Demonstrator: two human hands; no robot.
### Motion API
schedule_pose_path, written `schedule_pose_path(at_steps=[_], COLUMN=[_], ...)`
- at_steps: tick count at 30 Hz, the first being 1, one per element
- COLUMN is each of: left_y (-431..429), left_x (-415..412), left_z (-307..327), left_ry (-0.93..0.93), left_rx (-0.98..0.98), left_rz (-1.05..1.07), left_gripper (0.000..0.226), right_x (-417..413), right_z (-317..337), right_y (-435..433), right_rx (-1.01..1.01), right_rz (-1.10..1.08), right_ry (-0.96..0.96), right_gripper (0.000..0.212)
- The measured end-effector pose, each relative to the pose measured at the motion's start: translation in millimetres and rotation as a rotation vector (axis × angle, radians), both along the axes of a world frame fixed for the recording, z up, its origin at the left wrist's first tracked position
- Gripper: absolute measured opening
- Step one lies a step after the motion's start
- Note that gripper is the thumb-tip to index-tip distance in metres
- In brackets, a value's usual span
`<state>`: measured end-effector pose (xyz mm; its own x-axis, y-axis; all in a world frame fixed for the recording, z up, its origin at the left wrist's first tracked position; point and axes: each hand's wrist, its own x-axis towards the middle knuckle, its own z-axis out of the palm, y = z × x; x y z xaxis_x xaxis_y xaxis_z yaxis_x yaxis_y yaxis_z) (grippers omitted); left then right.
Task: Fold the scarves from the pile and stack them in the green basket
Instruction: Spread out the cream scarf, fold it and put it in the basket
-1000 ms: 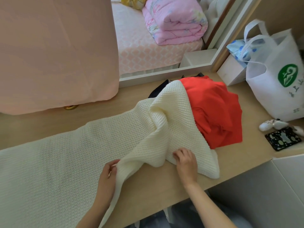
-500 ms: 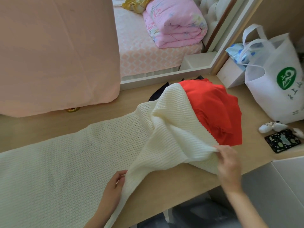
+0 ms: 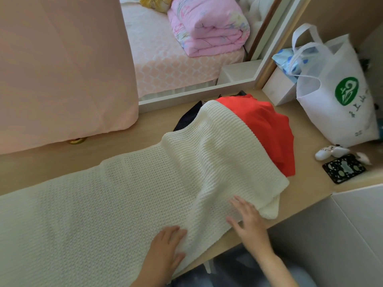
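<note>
Scarf (image 3: 124, 193) is spread on the worktop (image 3: 310, 189), one end draped over the pile (image 3: 267, 129). It is pressed by the left hand (image 3: 163, 251) and right hand (image 3: 248, 220), each grip wide. Smoothing seems in hand; next an end must be pinched and folded.

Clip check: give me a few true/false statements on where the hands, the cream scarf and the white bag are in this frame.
1. The left hand and right hand lie flat on the cream scarf. True.
2. The scarf's right end drapes over the red cloth. True.
3. The cream scarf is folded into a small square. False: it lies spread out along the table.
4. The white bag lies on the scarf. False: it stands upright at the right, apart from it.
</note>
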<state>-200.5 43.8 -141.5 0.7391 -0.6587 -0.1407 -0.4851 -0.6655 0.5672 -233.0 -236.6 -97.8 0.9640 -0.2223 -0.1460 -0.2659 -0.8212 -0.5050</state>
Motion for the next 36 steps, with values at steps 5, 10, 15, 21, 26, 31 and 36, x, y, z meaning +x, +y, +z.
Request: schedule_pose_path(at_steps=[5, 10, 15, 21, 26, 31, 36], left_y=[-6.8, -2.9, -3.8, -19.6, -69.9, -136.0, -171.3], left_x=[-5.3, 4.0, 18.2, 52.3, 104.1, 165.7, 202.4], left_z=[-8.0, -1.4, 5.2, 3.0, 40.8, 104.3, 133.1], left_ry=[-0.088, -0.010, -0.008, 0.014, 0.021, 0.099, 0.598], left_rx=[0.115, 0.134, 0.133, 0.190, -0.079, -0.378, -0.566], left_rz=[-0.056, 0.090, 0.176, 0.186, 0.316, 0.342, 0.635], left_gripper=[0.052, 0.052, 0.055, 0.064, 0.062, 0.073, 0.107], right_x=[7.5, -13.3, -59.8, 24.4, 99.5, 76.9, 30.2], right_z=[-33.5, -11.3, -4.9, 31.2, 50.6, 75.8, 58.3], right_y=[18.4, -13.2, -37.4, -59.4, -100.5, -64.0, 14.9], right_rx=[-0.123, -0.132, -0.051, 0.131, 0.182, 0.292, 0.322], right_rz=[-0.029, -0.043, 0.050, -0.396, -0.487, -0.328, 0.113], right_ry=[-0.060, -0.155, 0.041, -0.226, -0.106, -0.221, 0.212], right_gripper=[0.029, 0.019, 0.020, 0.054, 0.068, 0.011, 0.025])
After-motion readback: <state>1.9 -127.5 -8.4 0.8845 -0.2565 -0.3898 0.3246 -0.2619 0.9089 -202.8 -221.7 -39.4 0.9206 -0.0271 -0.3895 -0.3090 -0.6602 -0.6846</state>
